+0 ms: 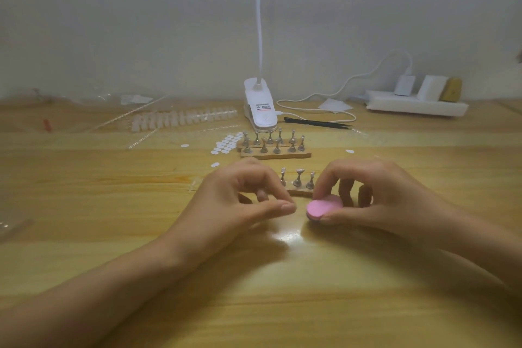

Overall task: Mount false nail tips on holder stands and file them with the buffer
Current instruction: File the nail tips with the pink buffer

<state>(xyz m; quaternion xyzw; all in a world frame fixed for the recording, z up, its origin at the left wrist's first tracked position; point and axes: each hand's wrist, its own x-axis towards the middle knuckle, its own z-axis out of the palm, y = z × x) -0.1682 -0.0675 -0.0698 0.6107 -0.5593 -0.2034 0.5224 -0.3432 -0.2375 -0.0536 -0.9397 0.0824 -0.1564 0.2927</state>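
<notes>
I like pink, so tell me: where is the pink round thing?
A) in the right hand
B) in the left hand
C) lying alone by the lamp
A: the right hand pinches the pink buffer between thumb and fingers.

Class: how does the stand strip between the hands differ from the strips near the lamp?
The near strip shows three stands, partly hidden; the far strips show many more, unobstructed. The near strip is one row; the far strips, two. Both: silver stands on tan bases.
</notes>
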